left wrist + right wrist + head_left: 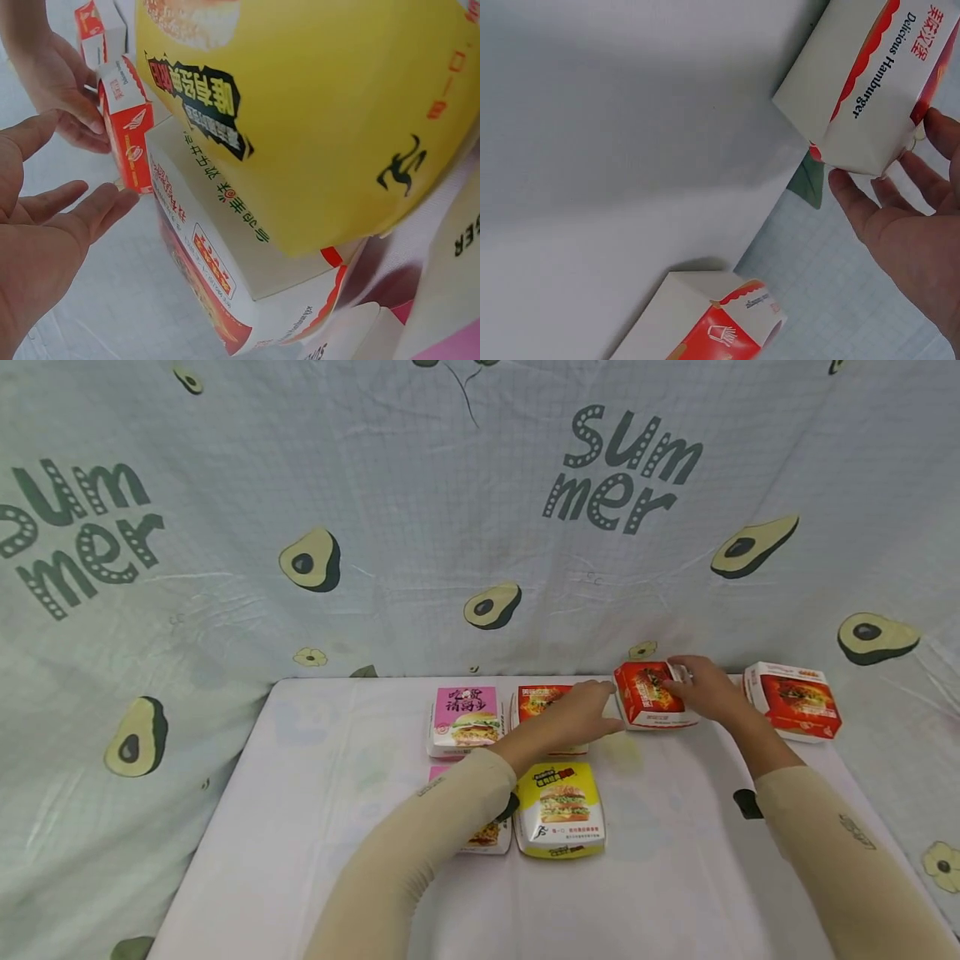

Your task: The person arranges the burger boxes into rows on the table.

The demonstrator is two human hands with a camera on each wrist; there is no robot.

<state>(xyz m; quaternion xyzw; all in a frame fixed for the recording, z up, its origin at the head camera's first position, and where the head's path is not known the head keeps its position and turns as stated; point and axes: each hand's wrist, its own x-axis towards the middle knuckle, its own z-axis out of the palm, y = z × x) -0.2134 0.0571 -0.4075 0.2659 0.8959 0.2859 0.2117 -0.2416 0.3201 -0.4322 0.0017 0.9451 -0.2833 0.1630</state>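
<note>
Left hand [576, 714]: extended beyond the yellow hamburger box [561, 814], fingers loosely spread, nothing held. Right hand [703, 689]: extended, thumb and fingers pinching the right side of the middle red hamburger box [649, 697], behind and right of the yellow. Counted left to right: two pink hamburger boxes [467, 720], one behind-left, one beside it on the left (partly hidden by the left sleeve [431, 822]); one yellow; three red, one just behind, the held one, one farthest right.

Long-sleeved arms [405, 843] outstretched, left hand [573, 716] with fingers [90, 208] apart, right hand [705, 690] in a pinch.
</note>
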